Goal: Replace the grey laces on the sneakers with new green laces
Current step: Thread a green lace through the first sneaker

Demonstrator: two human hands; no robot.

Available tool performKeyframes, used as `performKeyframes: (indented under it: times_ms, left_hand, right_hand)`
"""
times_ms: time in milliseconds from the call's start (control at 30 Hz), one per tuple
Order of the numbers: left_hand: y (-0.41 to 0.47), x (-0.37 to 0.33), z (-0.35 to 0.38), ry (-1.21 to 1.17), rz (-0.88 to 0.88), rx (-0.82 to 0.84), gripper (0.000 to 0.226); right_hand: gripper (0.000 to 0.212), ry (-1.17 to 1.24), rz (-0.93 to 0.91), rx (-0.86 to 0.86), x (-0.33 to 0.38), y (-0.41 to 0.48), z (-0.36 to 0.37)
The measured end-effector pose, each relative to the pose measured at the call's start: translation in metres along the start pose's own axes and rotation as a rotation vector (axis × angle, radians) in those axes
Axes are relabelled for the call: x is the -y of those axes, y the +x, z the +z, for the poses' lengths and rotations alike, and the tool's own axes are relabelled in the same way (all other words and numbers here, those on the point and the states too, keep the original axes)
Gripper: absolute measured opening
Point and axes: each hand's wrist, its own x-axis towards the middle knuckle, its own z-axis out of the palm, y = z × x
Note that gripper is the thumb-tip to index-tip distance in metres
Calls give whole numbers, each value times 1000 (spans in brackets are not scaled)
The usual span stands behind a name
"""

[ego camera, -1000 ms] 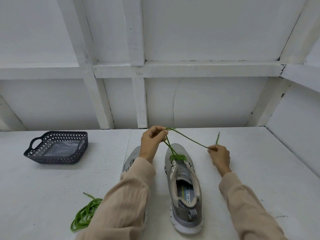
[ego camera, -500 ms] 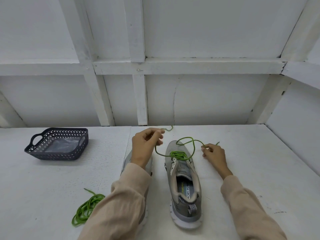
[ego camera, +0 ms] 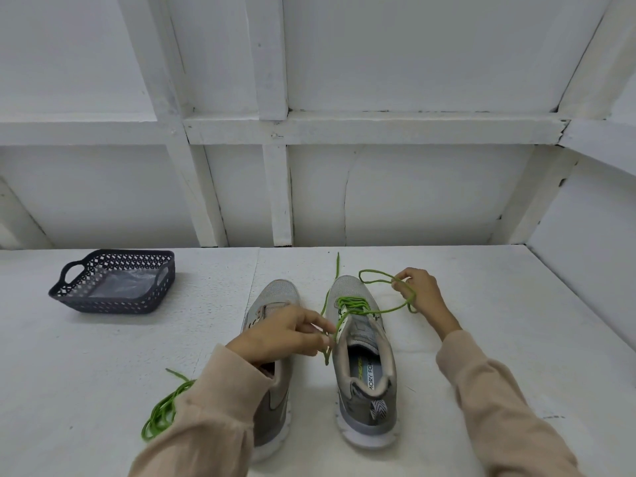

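While the green lace (ego camera: pixel 351 302) is threaded only through the front eyelets of the right-side sneaker (ego camera: pixel 370 373), the step in hand appears to be feeding one end through the next eyelet on the side nearest the left hand (ego camera: pixel 275 335). That hand has its fingers curled. Thumb and forefinger pinch the strand just beside the eyelet row, and a short tail hangs below the fingertips. The right hand (ego camera: pixel 422 293), out past the toe on the far side, closes its fingers round loose loops of the same lace, held clear of the counter (ego camera: pixel 103 373).

Recommended practice, as a judgement:
1. Move the left-hand pinch close to the tip so the end stays stiff and enters the eyelet squarely.
2. Pay out slack from the right hand gradually. The loops there cross one another and could cinch into a knot if drawn tight.
3. After each pass, draw both runs snug and level, with the lace untwisted.

The left-side sneaker (ego camera: pixel 278 294) lies under the left hand and forearm, and no lace shows in it. A spare green lace (ego camera: pixel 161 413) lies bunched just outboard of the left sleeve. A dark lattice basket (ego camera: pixel 113 287) stands well apart, ahead and outboard of the left hand.
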Motion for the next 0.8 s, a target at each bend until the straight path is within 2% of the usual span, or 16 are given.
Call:
performKeyframes:
  times_ms: [100,167,267,333,400,533,633,800]
  left_hand:
    - [1,-5,-4,187,-17,-112,18]
    - [3,-14,-8,341,-47,-173,15]
    - [18,-32,-18,809,-120,-334,15]
    - [35,-38,-27,971,-176,-433,17]
    - [59,-41,-35,1006,-205,-465,19]
    - [104,-38,-42,991,-218,-433,28]
    - [134,-29,-38,929,-235,-380,32]
    - [176,-15,-26,755,-229,-294,38]
  right_hand:
    - [9,-57,36,21,3,2,-1]
    - [5,-100,63,36,5,4,-2]
    - [4,-135,92,47,9,9,-3]
    - [13,-114,59,98,11,11,-4]
    - [15,-34,55,112,12,12,-8]
    - [18,63,155,-98,4,15,-17]
    - [17,-66,258,-207,-6,12,-24]
    - [27,-346,305,-208,-26,-3,-23]
